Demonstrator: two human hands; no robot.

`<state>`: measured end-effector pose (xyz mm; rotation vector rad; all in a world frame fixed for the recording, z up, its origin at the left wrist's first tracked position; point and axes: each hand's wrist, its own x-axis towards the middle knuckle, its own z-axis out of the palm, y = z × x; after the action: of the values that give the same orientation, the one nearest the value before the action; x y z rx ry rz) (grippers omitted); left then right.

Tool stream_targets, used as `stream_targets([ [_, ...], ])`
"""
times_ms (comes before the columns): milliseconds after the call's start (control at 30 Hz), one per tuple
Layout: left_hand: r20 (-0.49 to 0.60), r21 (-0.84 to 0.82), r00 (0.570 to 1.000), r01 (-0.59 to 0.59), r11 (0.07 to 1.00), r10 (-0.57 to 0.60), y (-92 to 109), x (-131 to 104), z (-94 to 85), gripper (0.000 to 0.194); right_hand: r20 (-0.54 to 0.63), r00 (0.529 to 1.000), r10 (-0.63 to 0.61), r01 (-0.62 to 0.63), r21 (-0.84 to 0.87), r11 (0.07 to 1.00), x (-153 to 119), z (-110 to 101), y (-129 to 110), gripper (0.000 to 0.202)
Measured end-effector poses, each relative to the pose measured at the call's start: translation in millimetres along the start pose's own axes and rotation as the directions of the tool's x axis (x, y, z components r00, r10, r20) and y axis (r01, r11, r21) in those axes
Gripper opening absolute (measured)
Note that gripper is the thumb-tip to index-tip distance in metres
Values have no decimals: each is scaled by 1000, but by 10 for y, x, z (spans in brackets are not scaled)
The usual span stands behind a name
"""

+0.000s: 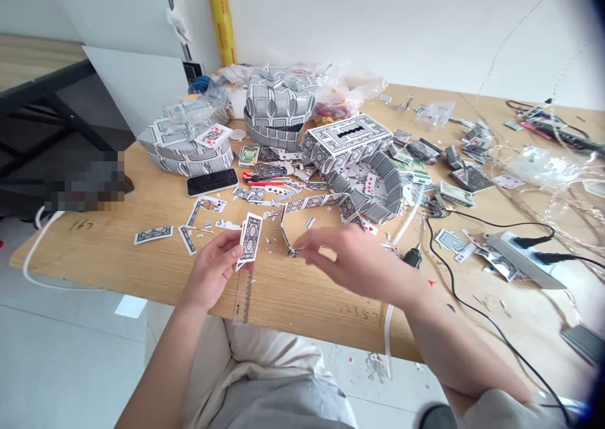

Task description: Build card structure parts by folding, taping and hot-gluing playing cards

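Observation:
My left hand (212, 268) is closed on a small stack of cut playing cards (251, 237), patterned backs facing up. My right hand (338, 252) hovers palm down, thumb and fingers apart, at the near end of a folded strip of joined card pieces (312, 202). Whether its fingertips touch that strip I cannot tell. Below the cards, a clear ruler (242, 300) lies over the table edge. To the right of the right hand is the dark nozzle of a tool, likely a glue gun (413, 256), partly hidden by my forearm.
Boxes covered in cards (278, 101) stand at the back, beside a slotted card box (350, 136) and a card-walled ring (390, 189). A phone (212, 182), red cutter (265, 180) and card scraps (154, 234) lie around. Black cables run from a white power strip (529, 262) at right.

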<state>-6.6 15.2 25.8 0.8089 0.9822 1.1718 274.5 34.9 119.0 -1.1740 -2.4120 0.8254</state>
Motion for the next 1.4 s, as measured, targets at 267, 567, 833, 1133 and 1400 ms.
stream_targets([
  [267,-63,18,998,32,999,-31,-257,-65,-95,41,453,863,-223,-62,533,844,-116,791,182,19],
  [567,-78,110,997,11,994,-3,-313,-100,-115,41,386,922,-23,-311,776,548,-198,1165,454,26],
  [833,-49,198,999,-2,980,12,-350,-170,-164,34,206,965,-164,-39,729,683,-214,1210,500,18],
  [1133,-106,196,994,30,980,-9,-329,-160,-173,35,192,952,-240,38,701,712,-233,1277,517,18],
  [1400,-96,195,995,22,981,-4,-324,-152,-151,34,185,952,-245,47,701,711,-231,1274,526,18],
])
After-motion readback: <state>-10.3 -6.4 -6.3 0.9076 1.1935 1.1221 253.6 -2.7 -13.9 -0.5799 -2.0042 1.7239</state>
